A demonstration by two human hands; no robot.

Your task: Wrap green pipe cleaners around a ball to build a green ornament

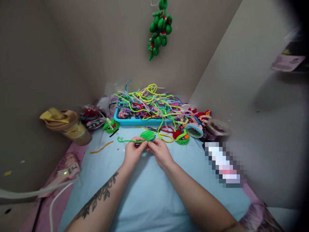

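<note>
Between my two hands is a flat round green pipe-cleaner disc [147, 135] with some blue at its right edge. My left hand [135, 149] pinches its lower left side, where a loose green pipe cleaner [127, 141] sticks out to the left and curls at its end. With thumb and fingers, my right hand [158, 149] grips the lower right side. Just beyond the disc lie scissors [166, 129] with red and yellow handles. To their right rests a red and green fuzzy piece [181, 136] with an orange bit.
A blue tray [142, 122] heaped with coloured pipe cleaners stands at the back. At left are a lidded cup [72, 127], a green fuzzy figure [111, 126], an orange pipe cleaner [101, 147] and a power strip [63, 175]. A pixelated screen [224, 166] lies right; green figures [159, 30] hang above.
</note>
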